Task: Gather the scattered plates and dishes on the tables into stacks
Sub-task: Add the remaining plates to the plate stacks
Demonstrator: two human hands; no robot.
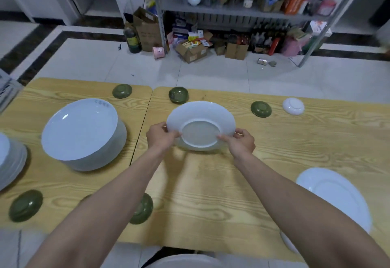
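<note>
A white plate (200,116) is held upside down and tilted above the middle of the wooden table (211,194), its foot ring facing me. My left hand (159,136) grips its left rim and my right hand (240,143) grips its right rim. A tall stack of white plates (84,135) stands to the left. Another white stack (10,160) is cut off by the left edge. A white plate (335,194) lies at the right, partly under my right forearm. A small white dish (293,106) lies upside down at the back right.
Several small green dishes lie scattered: three along the back edge (122,91) (178,95) (261,109), two in front (25,205) (143,208). Two tables meet at a seam (143,116). Beyond them are tiled floor, cardboard boxes (191,51) and a metal shelf (232,10).
</note>
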